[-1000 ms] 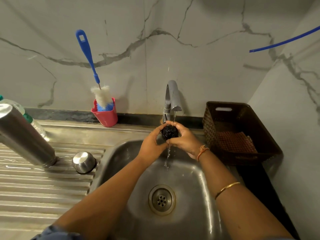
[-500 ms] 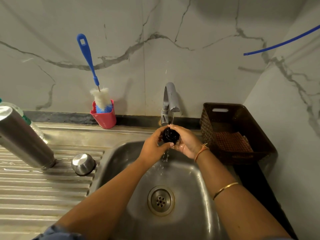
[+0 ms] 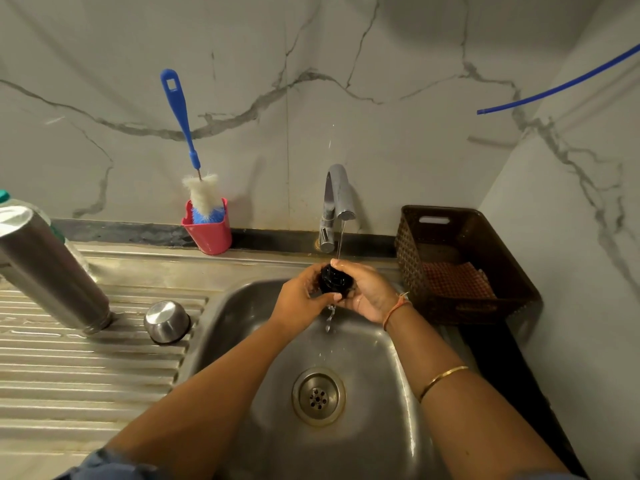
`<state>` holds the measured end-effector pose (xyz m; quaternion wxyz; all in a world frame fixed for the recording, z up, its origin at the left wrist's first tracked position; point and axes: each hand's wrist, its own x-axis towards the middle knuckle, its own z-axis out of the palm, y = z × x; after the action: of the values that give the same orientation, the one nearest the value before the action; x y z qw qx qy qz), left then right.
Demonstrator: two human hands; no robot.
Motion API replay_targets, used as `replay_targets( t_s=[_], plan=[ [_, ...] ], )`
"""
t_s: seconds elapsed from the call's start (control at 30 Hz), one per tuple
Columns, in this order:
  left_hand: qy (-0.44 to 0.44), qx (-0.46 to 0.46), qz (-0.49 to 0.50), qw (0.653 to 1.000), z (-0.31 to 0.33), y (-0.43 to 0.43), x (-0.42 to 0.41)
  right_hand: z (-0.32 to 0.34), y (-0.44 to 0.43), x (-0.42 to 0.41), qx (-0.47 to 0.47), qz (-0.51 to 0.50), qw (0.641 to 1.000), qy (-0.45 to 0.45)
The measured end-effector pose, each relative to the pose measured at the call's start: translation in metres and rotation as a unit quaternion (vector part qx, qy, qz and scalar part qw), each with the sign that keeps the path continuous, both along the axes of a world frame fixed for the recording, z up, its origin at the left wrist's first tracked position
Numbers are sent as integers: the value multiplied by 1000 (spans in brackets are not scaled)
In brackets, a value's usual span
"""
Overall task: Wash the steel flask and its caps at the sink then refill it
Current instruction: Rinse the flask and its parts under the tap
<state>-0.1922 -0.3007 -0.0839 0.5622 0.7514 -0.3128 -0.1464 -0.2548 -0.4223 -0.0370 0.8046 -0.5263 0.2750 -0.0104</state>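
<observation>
Steel flask, tall brushed-metal cylinder, stands mouth-down on the ribbed draining board at 9 o'clock, leaning in this wide view; small round steel outer cap sits just beside it toward the basin. Black ribbed plastic inner cap is at centre, held over the stainless sink basin under a thin stream from the chrome tap. Left hand cups it from 9 o'clock, right hand from 3 o'clock; both closed on the cap, fingertips over its top. Judged: rinsing step, flask body not yet refilled. Cap looks light, stiff, wet, so likely slippery; ribbed rim is the sensible hold. Flask probably heavier and slick when wet; grip mid-body with a full wrap. Blue-handled bottle brush stands in a red plastic cup at 11 o'clock; brown woven basket at 3 o'clock.
</observation>
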Motion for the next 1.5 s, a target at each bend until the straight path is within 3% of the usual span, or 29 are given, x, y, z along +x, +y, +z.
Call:
replay_targets(
  t_s=[0.37,0.47,0.57,0.67,0.77,0.9,1.07,1.2,1.5],
  plan=[
    [17,-5,-1,1000,7,1,-5,3,-1,-7,15,3,1000,-13],
    [-4,15,10,1000,4,2,-4,0,-1,-5,-154,25,987,41],
    [-13,28,27,999,0,5,-1,-9,-3,-4,-408,-28,912,20],
    [19,14,46,999,3,4,3,-17,-2,-7,-469,1,879,-86],
    [74,-7,34,997,10,2,8,-17,-5,-9,-510,32,852,-111],
    [71,-13,-6,997,18,0,12,-5,-11,-7,-541,61,830,-119],
    [50,2,-15,999,22,0,11,0,-13,-10,-531,49,838,-112],
    [85,-8,2,996,17,3,7,-6,-8,-11,-546,43,826,-130],
    [28,19,33,999,21,5,7,2,-4,-10,-445,41,890,-90]
  ],
)
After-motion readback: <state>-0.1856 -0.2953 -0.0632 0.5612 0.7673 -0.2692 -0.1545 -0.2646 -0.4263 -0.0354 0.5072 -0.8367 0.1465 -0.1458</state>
